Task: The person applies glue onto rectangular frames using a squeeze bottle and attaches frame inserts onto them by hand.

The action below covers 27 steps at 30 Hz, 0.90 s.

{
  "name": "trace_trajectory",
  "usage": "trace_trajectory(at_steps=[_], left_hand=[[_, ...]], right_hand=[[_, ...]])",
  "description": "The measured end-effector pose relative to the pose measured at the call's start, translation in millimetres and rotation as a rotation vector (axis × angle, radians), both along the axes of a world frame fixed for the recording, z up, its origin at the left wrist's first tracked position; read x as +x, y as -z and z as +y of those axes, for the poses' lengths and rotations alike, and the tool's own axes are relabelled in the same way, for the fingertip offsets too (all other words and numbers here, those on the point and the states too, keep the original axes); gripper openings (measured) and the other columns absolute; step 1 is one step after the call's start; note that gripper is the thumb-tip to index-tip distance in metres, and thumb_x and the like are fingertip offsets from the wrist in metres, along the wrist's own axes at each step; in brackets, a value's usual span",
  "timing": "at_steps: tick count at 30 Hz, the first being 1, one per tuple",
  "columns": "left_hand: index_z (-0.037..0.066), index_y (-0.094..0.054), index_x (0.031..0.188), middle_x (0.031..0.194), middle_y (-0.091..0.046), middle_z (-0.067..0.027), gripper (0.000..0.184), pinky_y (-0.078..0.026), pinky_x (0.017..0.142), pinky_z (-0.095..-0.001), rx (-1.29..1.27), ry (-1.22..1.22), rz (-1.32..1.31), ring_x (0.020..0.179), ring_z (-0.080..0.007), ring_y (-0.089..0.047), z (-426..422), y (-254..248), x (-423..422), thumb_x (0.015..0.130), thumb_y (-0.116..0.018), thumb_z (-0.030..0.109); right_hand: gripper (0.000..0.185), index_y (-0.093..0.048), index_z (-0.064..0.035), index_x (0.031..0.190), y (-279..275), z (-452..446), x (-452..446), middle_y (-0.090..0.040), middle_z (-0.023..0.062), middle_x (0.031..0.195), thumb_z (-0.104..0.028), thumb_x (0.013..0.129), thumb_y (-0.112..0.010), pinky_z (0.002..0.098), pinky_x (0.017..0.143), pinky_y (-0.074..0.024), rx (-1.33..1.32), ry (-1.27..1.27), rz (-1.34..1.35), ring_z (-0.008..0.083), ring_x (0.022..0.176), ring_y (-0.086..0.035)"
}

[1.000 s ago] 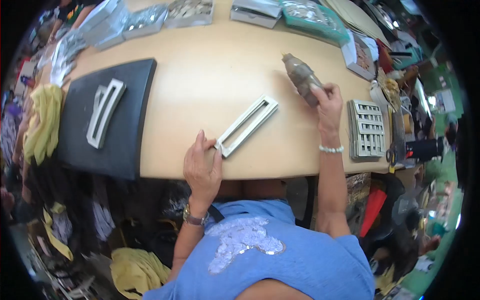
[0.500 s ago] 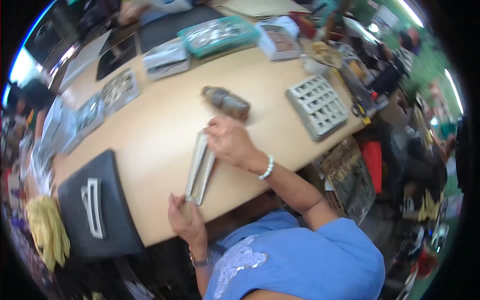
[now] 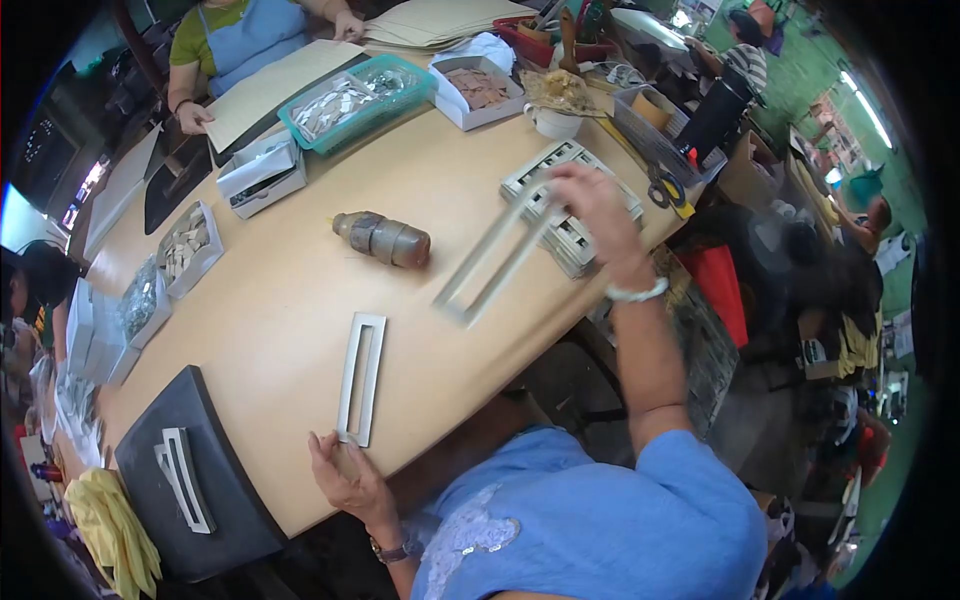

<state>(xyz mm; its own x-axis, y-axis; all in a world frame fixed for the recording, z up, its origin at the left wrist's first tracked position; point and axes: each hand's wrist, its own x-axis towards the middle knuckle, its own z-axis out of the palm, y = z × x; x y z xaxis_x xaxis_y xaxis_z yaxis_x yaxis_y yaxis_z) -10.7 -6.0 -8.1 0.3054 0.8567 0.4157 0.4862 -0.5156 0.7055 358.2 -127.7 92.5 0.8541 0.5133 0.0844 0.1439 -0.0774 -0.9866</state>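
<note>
My left hand (image 3: 352,485) pinches the lower end of a flat, pale rectangular frame (image 3: 371,372) with a long slot, by the table's near edge. Whether that frame rests on the wood or is slightly raised, I cannot tell. A similar slotted frame (image 3: 482,295), smeared by motion, hangs tilted from the closed fingers of my right hand (image 3: 602,215). Behind this hand is a stack of pale slotted pieces (image 3: 550,160), partly covered by it. A brown-stained bottle (image 3: 385,240) lies on its side left of the raised frame.
More slotted frames (image 3: 184,480) lie on a black board (image 3: 235,490) at left, beside yellow gloves (image 3: 110,525). Along the back stand a teal basket (image 3: 335,140), boxes of small pieces (image 3: 185,250) and a white cup (image 3: 557,124). Scissors (image 3: 665,185) lie right. Another person (image 3: 255,40) works opposite.
The two frames, earlier together between my hands, are now apart. My right hand has carried one to the right, toward the stack; my left hand keeps the other. The view has shifted.
</note>
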Motion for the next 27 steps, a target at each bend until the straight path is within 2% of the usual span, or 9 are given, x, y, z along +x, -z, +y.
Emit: trace_trajectory(at_steps=[1, 3, 6, 9, 12, 15, 18, 19, 27], left_hand=[[-0.003, -0.042, 0.134, 0.107, -0.061, -0.0148, 0.05, -0.041, 0.095, -0.0375, -0.003, -0.003, -0.001, 0.102, -0.0253, -0.057, 0, 0, 1, 0.086, -0.058, 0.0], [-0.003, -0.042, 0.133, 0.107, -0.061, -0.0148, 0.05, -0.042, 0.094, -0.0376, -0.008, -0.013, -0.003, 0.101, -0.0253, -0.057, -1, -1, 1, 0.086, -0.058, 0.0], [-0.003, -0.044, 0.132, 0.107, -0.061, -0.0149, 0.049, -0.042, 0.095, -0.0376, -0.001, -0.02, 0.008, 0.102, -0.0252, -0.058, -1, 0, 2, 0.086, -0.058, 0.0], [-0.003, -0.045, 0.131, 0.108, -0.061, -0.015, 0.047, -0.042, 0.095, -0.0376, -0.001, -0.032, 0.016, 0.102, -0.0251, -0.058, -2, -1, 3, 0.086, -0.058, 0.0], [-0.003, -0.046, 0.13, 0.108, -0.061, -0.0151, 0.046, -0.042, 0.095, -0.0374, 0.001, -0.032, 0.008, 0.102, -0.0251, -0.058, -1, -1, 3, 0.086, -0.058, 0.0], [-0.003, -0.047, 0.13, 0.108, -0.061, -0.0152, 0.045, -0.042, 0.095, -0.0372, 0.012, -0.029, 0.029, 0.102, -0.0251, -0.058, -1, 2, 2, 0.086, -0.058, 0.0], [-0.003, -0.047, 0.13, 0.109, -0.061, -0.0153, 0.045, -0.042, 0.094, -0.037, 0.013, -0.029, 0.018, 0.102, -0.0251, -0.058, 0, 2, 2, 0.087, -0.058, 0.0], [-0.003, -0.047, 0.13, 0.109, -0.061, -0.0153, 0.044, -0.042, 0.094, -0.037, 0.015, -0.026, 0.021, 0.102, -0.0252, -0.057, 0, 2, 1, 0.087, -0.058, 0.0], [-0.003, -0.048, 0.129, 0.11, -0.061, -0.0152, 0.043, -0.042, 0.094, -0.0368, 0.008, -0.026, 0.031, 0.102, -0.0254, -0.058, 0, 2, 0, 0.087, -0.057, -0.001]], right_hand=[[0.02, -0.068, -0.0038, 0.096, -9, -18, 13, -0.058, -0.0035, 0.07, -0.014, 0.082, -0.059, 0.0179, 0.053, -0.0395, 0.04, 0.125, -0.046, 0.002, 0.059, -0.047], [0.019, -0.068, -0.0041, 0.093, -10, -61, 57, -0.059, -0.0036, 0.072, -0.015, 0.081, -0.058, 0.0184, 0.052, -0.0395, -0.103, 0.2, -0.116, 0.0022, 0.06, -0.048], [0.019, -0.068, -0.0042, 0.091, -12, -104, 89, -0.059, -0.0031, 0.073, -0.016, 0.081, -0.057, 0.0189, 0.053, -0.0402, -0.147, 0.248, -0.025, 0.0035, 0.061, -0.051], [0.019, -0.068, -0.004, 0.09, 6, -119, 103, -0.059, -0.0027, 0.072, -0.016, 0.081, -0.056, 0.019, 0.053, -0.0404, -0.132, 0.286, 0.007, 0.0044, 0.061, -0.052], [0.019, -0.069, -0.0036, 0.088, 14, -122, 102, -0.058, -0.0027, 0.071, -0.015, 0.081, -0.056, 0.0185, 0.054, -0.0406, -0.25, 0.338, -0.001, 0.004, 0.061, -0.052], [0.026, -0.07, -0.0005, 0.093, 32, -121, 109, -0.067, 0.0053, 0.077, -0.018, 0.081, -0.055, 0.0255, 0.06, -0.0475, -0.328, 0.324, -0.067, 0.0144, 0.065, -0.061], [0.032, -0.069, 0.0013, 0.099, 48, -119, 113, -0.07, 0.0155, 0.092, -0.021, 0.082, -0.054, 0.0336, 0.075, -0.0506, -0.613, 0.452, -0.5, 0.0297, 0.081, -0.067], [0.038, -0.064, 0.0008, 0.109, 47, -119, 117, -0.063, 0.0207, 0.109, -0.024, 0.084, -0.05, 0.0361, 0.089, -0.0462, -0.669, 0.417, -0.457, 0.0362, 0.1, -0.061], [0.047, -0.051, 0.0016, 0.126, 74, -121, 121, -0.052, 0.0238, 0.127, -0.026, 0.089, -0.044, 0.0373, 0.101, -0.0368, -0.499, 0.352, -0.347, 0.0366, 0.12, -0.049]])
